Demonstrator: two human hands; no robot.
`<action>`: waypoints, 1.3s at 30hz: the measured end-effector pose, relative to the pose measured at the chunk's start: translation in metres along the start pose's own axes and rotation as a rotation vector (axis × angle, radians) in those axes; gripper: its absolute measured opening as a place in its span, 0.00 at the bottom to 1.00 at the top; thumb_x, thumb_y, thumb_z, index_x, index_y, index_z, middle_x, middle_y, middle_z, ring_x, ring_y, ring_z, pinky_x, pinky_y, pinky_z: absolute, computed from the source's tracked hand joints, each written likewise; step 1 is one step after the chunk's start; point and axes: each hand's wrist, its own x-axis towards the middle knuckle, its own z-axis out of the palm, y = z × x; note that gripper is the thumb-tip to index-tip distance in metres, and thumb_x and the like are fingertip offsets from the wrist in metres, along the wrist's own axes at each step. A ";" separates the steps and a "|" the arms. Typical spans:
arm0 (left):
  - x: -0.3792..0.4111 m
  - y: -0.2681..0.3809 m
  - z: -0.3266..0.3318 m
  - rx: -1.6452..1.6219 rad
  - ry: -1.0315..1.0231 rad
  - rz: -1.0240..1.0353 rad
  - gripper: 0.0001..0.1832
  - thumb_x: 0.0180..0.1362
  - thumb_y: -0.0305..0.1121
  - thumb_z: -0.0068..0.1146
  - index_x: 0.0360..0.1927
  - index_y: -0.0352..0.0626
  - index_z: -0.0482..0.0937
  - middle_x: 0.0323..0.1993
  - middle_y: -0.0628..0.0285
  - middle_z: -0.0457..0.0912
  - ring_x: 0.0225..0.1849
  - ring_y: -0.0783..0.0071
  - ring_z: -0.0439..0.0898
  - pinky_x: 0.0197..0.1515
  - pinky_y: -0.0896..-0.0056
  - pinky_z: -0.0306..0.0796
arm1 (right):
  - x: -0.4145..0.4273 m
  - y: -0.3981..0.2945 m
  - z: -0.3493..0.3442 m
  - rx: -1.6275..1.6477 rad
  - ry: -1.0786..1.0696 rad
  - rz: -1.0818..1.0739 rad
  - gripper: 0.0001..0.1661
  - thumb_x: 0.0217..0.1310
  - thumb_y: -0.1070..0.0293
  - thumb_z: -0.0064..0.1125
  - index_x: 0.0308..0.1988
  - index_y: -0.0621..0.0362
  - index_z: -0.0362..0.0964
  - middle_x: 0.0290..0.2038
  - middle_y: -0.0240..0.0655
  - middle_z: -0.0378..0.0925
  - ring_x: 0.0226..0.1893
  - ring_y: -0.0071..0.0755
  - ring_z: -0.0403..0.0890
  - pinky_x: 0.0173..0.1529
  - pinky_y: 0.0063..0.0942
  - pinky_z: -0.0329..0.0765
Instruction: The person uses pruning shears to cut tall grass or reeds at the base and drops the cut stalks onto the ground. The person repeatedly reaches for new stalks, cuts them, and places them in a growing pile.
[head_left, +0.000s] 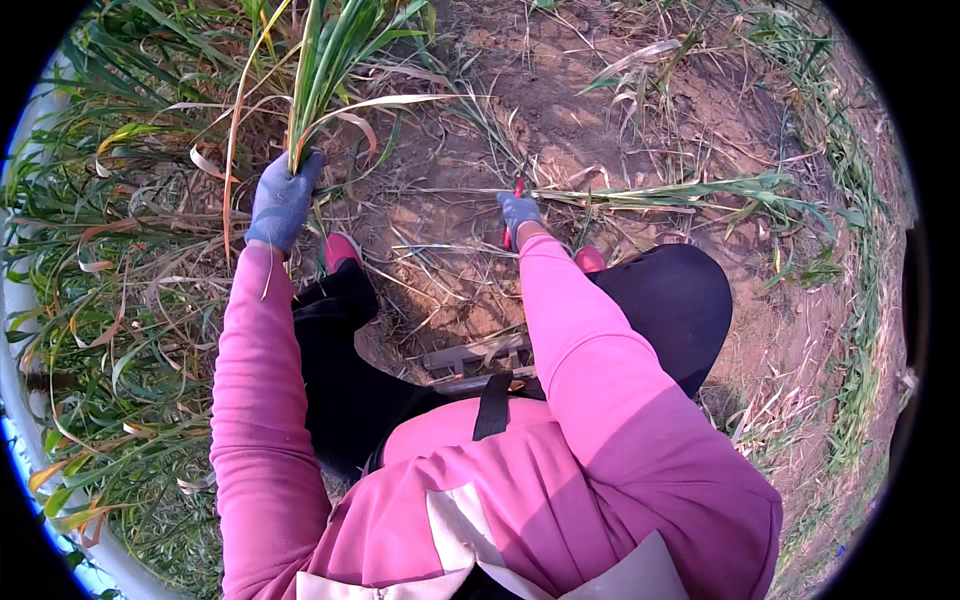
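Observation:
My left hand (283, 199), in a grey-blue knit glove, grips a bunch of green leafy stalks (319, 82) by the lower end. Some of their long leaves are yellow or dried brown. Between my feet and farther out, my gloved right hand (519, 211) is closed around a red-handled hand tool (519, 186); its working end cannot be made out. Just right of that hand, a bundle of cut stalks (660, 196) lies across the soil. Loose dry straw (431, 259) is scattered on the ground between both hands.
Dense standing green plants (127, 300) crowd the left side, with a pale curved band (19, 300) behind them. A row of cut greenery (855, 360) runs along the right. Pink shoes (343, 251) stand on bare soil (487, 45). A slatted object (480, 354) shows below me.

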 end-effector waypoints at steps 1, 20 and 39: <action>0.011 -0.006 0.004 -0.004 -0.007 0.001 0.14 0.60 0.39 0.53 0.38 0.36 0.78 0.22 0.66 0.74 0.24 0.80 0.68 0.28 0.74 0.64 | 0.020 0.011 -0.011 0.168 0.075 -0.021 0.31 0.43 0.50 0.65 0.39 0.67 0.74 0.28 0.39 0.77 0.27 0.36 0.77 0.37 0.32 0.73; 0.046 0.031 0.037 -0.170 -0.136 -0.021 0.13 0.61 0.35 0.53 0.45 0.38 0.78 0.29 0.66 0.78 0.30 0.83 0.74 0.35 0.77 0.70 | -0.018 -0.123 0.012 0.864 -0.339 -0.313 0.16 0.52 0.59 0.66 0.36 0.56 0.70 0.24 0.31 0.74 0.22 0.27 0.75 0.29 0.25 0.73; 0.073 -0.026 -0.020 -0.650 -0.011 -0.082 0.16 0.62 0.40 0.54 0.47 0.39 0.74 0.34 0.64 0.80 0.34 0.77 0.79 0.34 0.78 0.74 | -0.165 -0.215 0.105 0.155 -1.018 -0.929 0.23 0.50 0.63 0.63 0.45 0.62 0.70 0.33 0.29 0.74 0.33 0.20 0.73 0.42 0.22 0.72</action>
